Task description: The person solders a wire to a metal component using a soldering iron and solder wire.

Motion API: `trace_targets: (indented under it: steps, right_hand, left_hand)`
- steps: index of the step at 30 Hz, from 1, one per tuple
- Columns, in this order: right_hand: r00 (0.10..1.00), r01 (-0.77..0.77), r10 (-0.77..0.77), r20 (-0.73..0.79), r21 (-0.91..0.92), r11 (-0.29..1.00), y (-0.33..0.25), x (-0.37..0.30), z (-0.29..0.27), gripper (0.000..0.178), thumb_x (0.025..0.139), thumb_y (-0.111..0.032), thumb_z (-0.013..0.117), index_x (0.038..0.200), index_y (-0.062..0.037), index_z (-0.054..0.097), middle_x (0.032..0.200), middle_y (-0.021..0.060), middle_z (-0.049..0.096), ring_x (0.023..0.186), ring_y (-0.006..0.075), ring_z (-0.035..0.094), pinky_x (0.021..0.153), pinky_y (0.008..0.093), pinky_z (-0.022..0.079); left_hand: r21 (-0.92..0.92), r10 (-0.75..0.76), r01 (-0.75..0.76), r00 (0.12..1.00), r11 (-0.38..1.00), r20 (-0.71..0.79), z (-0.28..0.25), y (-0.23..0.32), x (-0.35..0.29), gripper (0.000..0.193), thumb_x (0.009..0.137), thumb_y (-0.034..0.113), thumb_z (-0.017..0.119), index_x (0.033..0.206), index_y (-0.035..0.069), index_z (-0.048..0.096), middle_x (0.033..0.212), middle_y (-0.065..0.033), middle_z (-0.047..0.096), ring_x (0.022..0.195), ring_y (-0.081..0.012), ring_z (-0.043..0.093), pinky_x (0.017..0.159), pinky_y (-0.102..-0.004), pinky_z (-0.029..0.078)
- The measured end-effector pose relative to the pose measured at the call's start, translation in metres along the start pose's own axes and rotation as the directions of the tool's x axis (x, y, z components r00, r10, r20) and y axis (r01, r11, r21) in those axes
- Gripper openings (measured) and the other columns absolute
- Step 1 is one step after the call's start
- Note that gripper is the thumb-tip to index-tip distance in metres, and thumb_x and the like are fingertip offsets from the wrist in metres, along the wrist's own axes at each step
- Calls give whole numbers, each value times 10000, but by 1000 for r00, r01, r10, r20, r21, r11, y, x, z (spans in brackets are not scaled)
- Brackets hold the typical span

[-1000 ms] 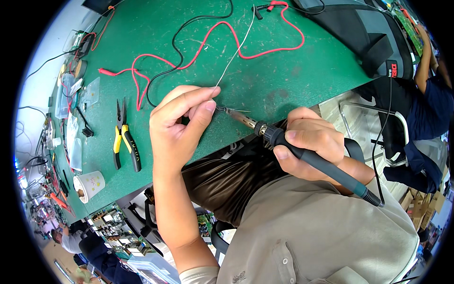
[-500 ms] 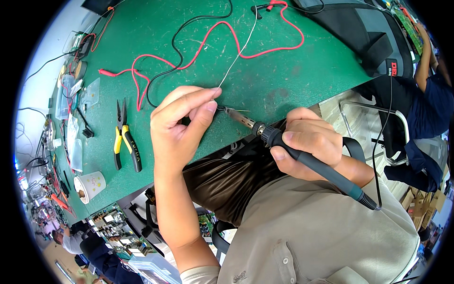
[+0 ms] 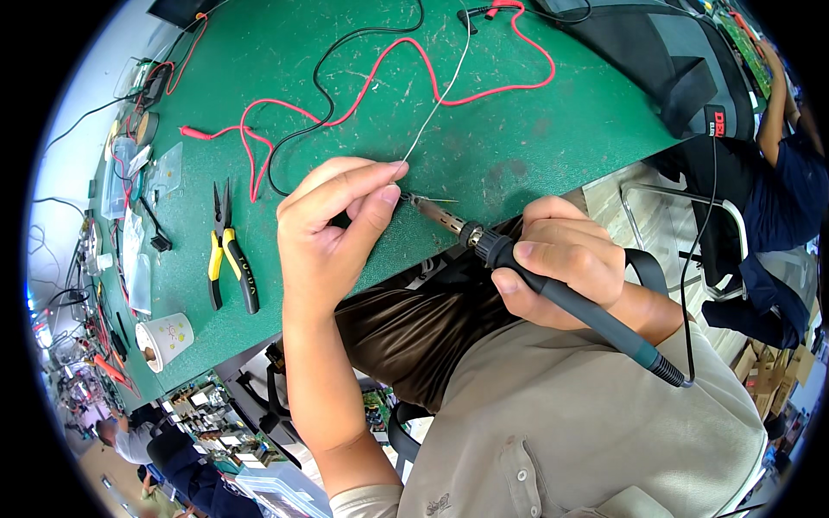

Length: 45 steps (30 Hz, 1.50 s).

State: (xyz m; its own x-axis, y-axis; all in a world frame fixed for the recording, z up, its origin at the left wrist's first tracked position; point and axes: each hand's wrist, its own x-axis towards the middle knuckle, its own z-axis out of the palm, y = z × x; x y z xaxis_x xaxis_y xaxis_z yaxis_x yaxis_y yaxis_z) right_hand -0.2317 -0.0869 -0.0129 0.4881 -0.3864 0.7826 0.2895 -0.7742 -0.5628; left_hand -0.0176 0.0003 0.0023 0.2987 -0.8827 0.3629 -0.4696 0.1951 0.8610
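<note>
My left hand (image 3: 332,224) pinches a thin silvery solder wire (image 3: 434,108) between thumb and forefinger. The wire runs away up the table to a black connector (image 3: 467,19). In my right hand (image 3: 570,259) is a soldering iron (image 3: 609,332), gripped round its dark handle. Its tip points left and sits by my left fingertips, at a small dark piece with a thin pointed pin (image 3: 442,200). A black lead (image 3: 324,73) runs toward that spot and passes behind my left hand. Whether the iron's tip touches the solder cannot be made out.
Long-nose pliers (image 3: 226,246) with yellow-black handles lie left of my arm, near a paper cup (image 3: 168,339). A red lead (image 3: 354,108) winds over the green table (image 3: 216,345). Clear plastic boxes and cables crowd the left edge. A dark bag (image 3: 639,52) lies far right; another person is beyond.
Both hands stay almost in place, with only a slight shift of the left hand to the right. The iron's rear end and its cord have moved slightly.
</note>
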Motion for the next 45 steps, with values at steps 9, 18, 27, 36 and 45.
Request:
trace_targets:
  steps: [9,18,27,36,45]
  right_hand:
    - [1000,8,-8,-22,3,1000,-1,1,-5,285,664,2,782,860,23,576,612,85,549,476,236,511,540,342,473]
    - [999,14,-14,-33,-4,1000,0,-1,-11,269,688,-4,777,866,35,579,633,81,569,478,220,530,547,352,484]
    - [1000,7,-7,-26,4,1000,-1,-3,-9,274,678,-1,779,868,30,584,632,84,570,477,225,521,560,353,486]
    - [1000,0,0,-11,4,1000,-3,-1,-6,280,666,5,777,868,28,584,623,77,567,478,225,523,561,349,485]
    - [1000,2,-2,-3,7,1000,-2,-2,-6,288,666,6,778,879,27,586,629,77,569,478,227,520,569,348,485]
  left_hand:
    - [-2,-61,61,998,998,20,-3,0,0,195,800,-80,661,985,-25,686,884,-46,629,671,-55,483,583,-186,385]
    - [-118,-164,161,986,980,-15,-4,1,-2,156,823,-95,624,971,-52,650,868,-29,592,703,-47,498,617,-184,406]
    - [-105,-155,155,988,982,12,-5,-1,-3,163,811,-100,632,961,-44,662,859,-22,599,688,-38,482,599,-178,387]
    - [-86,-155,155,988,984,13,-4,0,-3,181,791,-97,652,959,-35,674,869,-19,608,678,-34,460,582,-175,356]
    - [-57,-173,174,985,983,21,-4,2,-3,176,790,-91,656,956,-36,678,881,-22,613,677,-35,456,580,-176,357]
